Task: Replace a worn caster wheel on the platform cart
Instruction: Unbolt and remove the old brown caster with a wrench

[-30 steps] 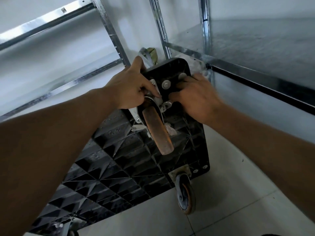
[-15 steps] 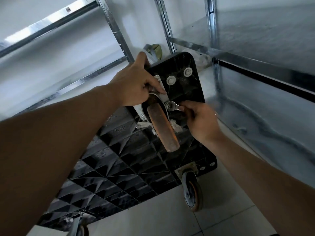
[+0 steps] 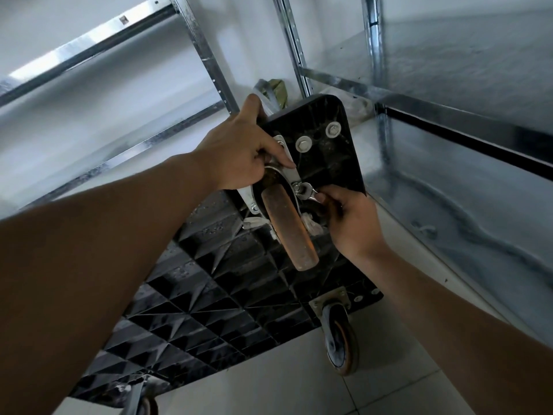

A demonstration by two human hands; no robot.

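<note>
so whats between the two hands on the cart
In the head view, the worn caster wheel and its bracket lie between the left hand and the right hand, which holds a wrench.

I see a metal rack (image 3: 209,59) with slotted uprights, standing against a white wall (image 3: 89,94). Two horizontal beams cross the left side: an upper beam (image 3: 86,44) and a lower beam (image 3: 119,157). On the right, a galvanised shelf (image 3: 478,70) sits above a second galvanised panel (image 3: 449,190). A green-and-white bundle (image 3: 276,88) lies just beside the middle upright (image 3: 294,46). The floor (image 3: 269,384) is pale tile with visible joints.
</note>
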